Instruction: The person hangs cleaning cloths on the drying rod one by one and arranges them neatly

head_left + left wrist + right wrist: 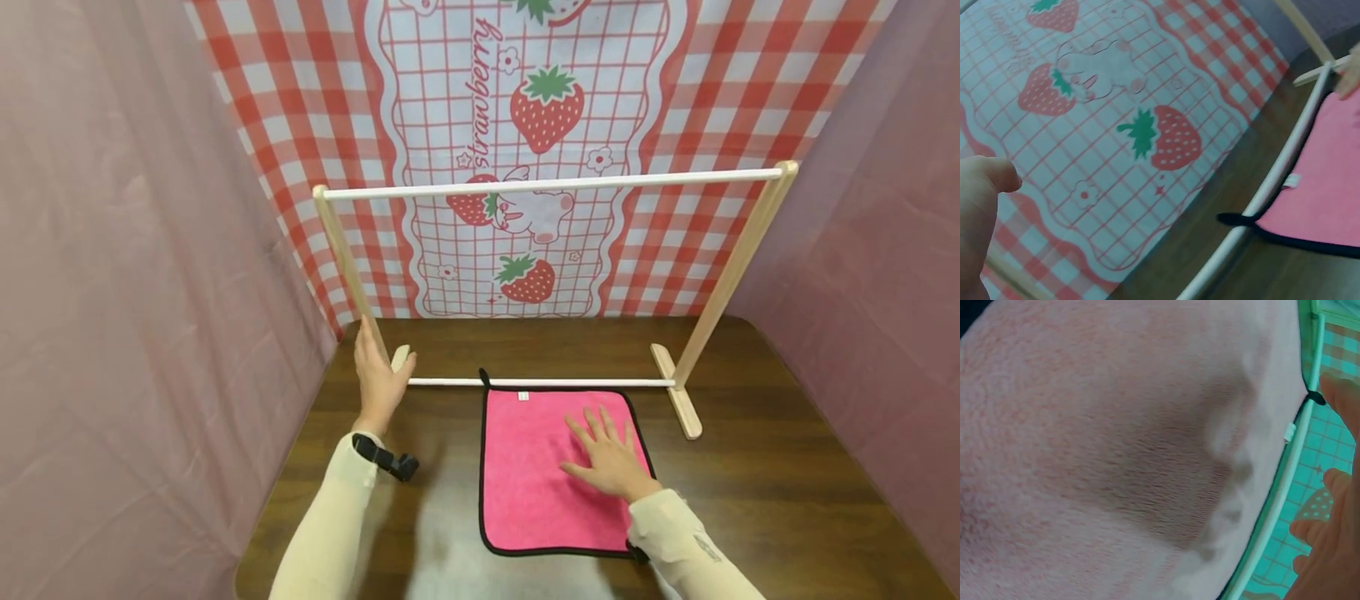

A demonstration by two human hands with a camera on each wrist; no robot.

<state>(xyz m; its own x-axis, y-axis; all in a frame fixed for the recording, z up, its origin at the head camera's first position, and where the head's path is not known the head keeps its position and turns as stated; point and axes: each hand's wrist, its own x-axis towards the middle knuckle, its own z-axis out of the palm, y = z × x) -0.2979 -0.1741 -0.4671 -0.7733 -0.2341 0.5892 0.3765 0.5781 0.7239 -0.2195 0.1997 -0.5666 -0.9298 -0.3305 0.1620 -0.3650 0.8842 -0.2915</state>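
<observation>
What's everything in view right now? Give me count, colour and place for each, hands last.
Cloth: 1, pink with black edging, flat on the table.
Loop: 1, black, at the cloth's far left corner, across the rack's lower bar.
Tag: 1, whitish, on the cloth's far edge.
Rack: 1, pale wood with white bars, standing on the table.
Table: 1, brown, below everything.
Backdrop: 1, red and white with strawberries, behind the rack.
Drapes: 2, pinkish, either side.
Wrist device: 1 clear, black, left wrist; right one mostly hidden.
Sleeves: 2, cream, both arms.
Left hand: 1, bare, by the rack's left post.
Right hand: 1, bare, over the cloth.
</observation>
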